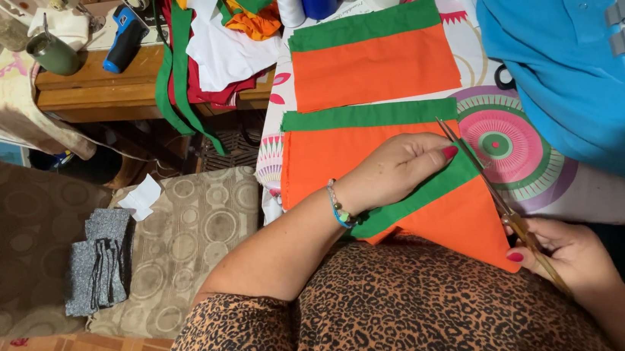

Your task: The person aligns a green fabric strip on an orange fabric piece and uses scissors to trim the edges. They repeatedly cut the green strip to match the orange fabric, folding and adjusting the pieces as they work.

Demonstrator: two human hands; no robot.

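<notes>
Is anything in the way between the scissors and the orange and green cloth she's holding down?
Nothing visible. The scissors, gripped by the right hand, already lie along the right edge of the orange and green cloth. The left hand presses the cloth flat just left of the blades, its fingertips close beside them.

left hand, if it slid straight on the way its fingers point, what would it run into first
The left hand points right across the orange and green cloth. First in line looks like the long thin tool held by the right hand, though their relative heights are unclear.
</notes>
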